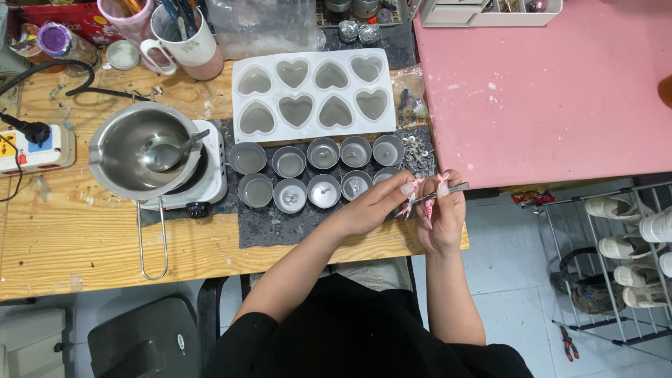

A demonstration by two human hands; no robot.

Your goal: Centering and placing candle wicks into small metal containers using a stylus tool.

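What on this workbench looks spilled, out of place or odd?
A pair of pliers lies on the floor tiles beside the shoe rack, away from the bench. Small metal wick tabs lie scattered loose on the dark mat. Paint smears mark the wooden tabletop.

- A home craft workshop, seemingly for candle making.
- Left of centre: a melting pot (143, 150) on a small hotplate (203, 178).
- Upper centre: a white heart mould (313, 92) above round tins (323, 171).
- Right edge: a shoe rack (623, 245).
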